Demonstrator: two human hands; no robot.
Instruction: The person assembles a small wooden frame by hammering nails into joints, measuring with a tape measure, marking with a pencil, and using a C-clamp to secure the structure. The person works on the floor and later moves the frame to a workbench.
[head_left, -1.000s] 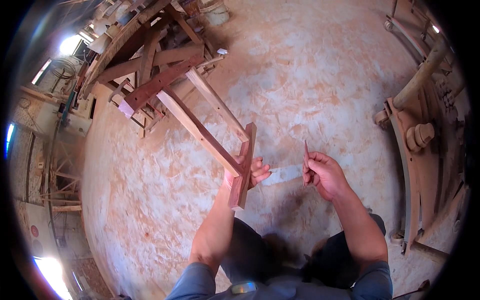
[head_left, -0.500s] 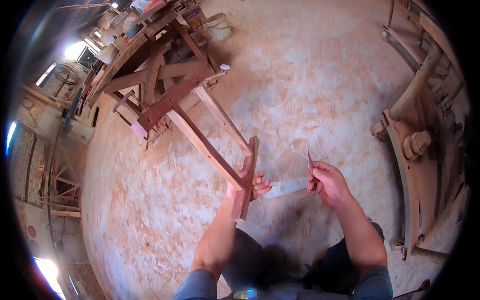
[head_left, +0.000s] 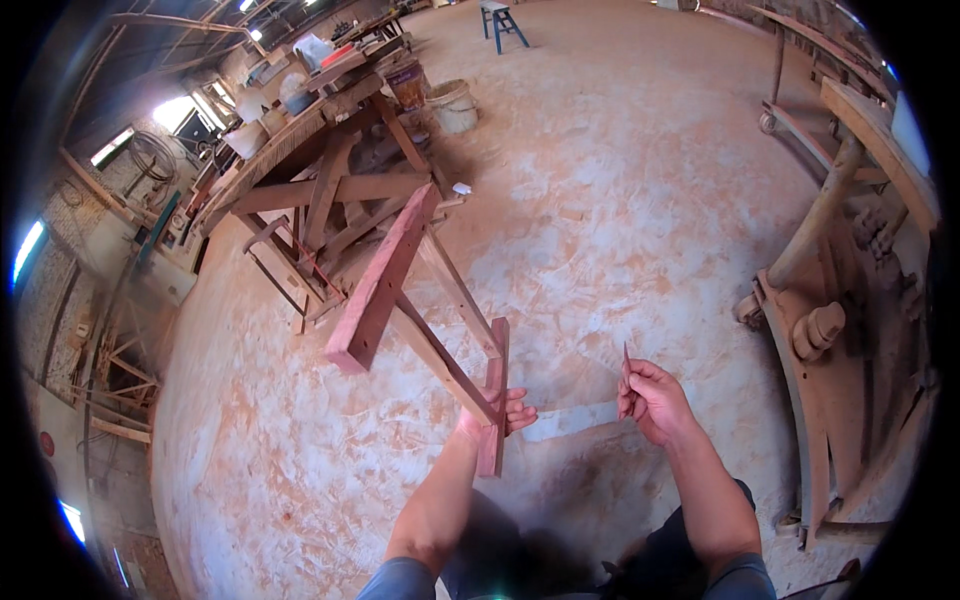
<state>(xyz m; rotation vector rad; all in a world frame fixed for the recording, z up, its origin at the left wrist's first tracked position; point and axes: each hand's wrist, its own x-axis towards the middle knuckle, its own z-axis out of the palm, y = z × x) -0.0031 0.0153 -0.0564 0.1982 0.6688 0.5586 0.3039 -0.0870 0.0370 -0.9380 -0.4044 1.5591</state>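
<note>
Reddish wood frame (head_left: 435, 350) at approx. 11 o'clock; L hand (head_left: 470, 422) fingers curled round its near rail (head_left: 491, 455). R hand (head_left: 656, 402) at 1 o'clock, fingertips pinched on thin strip (head_left: 626, 363), clear of frame. Rec.: firm L grip vs. far-end wt., light R pinch so strip shdn't snap.

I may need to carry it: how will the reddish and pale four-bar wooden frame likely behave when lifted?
The frame is probably stiff: its straight wooden bars show no sag. The bare left hand holds one end, so the chunky reddish wooden crossbar at the other might make it tip.
</note>
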